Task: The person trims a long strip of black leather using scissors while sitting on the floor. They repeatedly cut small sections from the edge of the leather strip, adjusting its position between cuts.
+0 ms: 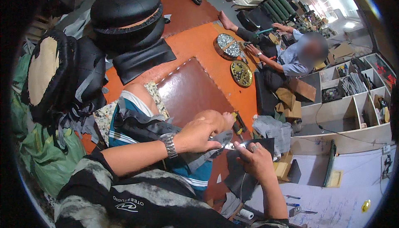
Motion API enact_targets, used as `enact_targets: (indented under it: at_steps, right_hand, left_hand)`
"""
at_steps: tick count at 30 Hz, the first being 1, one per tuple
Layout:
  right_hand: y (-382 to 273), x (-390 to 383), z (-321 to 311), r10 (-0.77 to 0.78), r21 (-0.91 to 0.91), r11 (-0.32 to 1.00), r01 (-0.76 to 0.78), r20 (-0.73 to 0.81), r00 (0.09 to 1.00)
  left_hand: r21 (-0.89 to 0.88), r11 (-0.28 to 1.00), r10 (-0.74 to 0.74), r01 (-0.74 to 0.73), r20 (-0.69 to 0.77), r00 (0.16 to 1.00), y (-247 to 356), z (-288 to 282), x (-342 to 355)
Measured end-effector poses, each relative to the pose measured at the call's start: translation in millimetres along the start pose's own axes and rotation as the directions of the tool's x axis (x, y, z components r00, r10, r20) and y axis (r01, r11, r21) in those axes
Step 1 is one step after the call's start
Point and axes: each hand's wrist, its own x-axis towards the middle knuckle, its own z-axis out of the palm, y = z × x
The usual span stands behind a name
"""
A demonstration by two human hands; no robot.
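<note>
My left hand (197, 134), a metal watch at its wrist, pinches a dark grey piece of fabric (199, 158) that lies over my lap. My right hand (257, 158), with a ring on one finger, is closed with thumb and fingers around a small shiny metal tool (230, 146). Its exact kind is hard to tell under the glare. Both hands meet close together at the fabric's edge. A flat black sheet (266, 145) lies beneath my right hand. Beyond the hands rests a yellow-and-black hand tool (237, 124).
Round black padded cushions (124, 6) are stacked at the far left. A co-worker (286, 57) sits at the right, near a round tin of metal pieces (227, 46) and a yellow dish (241, 73). A white compartment shelf (338, 111) and a green sack (54, 157) flank me.
</note>
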Motion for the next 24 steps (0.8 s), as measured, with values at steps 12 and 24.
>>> enact_targets:
  at_steps: [12, 24]
  right_hand:
    - [5, -1, 12, -0.069, -0.058, 0.996, 0.066, -0.059, 0.996]
    - [4, 1, 26, -0.117, -0.109, 0.987, 0.115, -0.012, 0.993]
  left_hand:
    - [0.153, 0.936, 0.25, -0.318, 0.345, 0.904, -5, 1, 48]
    - [0.178, 0.952, 0.178, -0.249, 0.339, 0.924, 13, -6, 46]
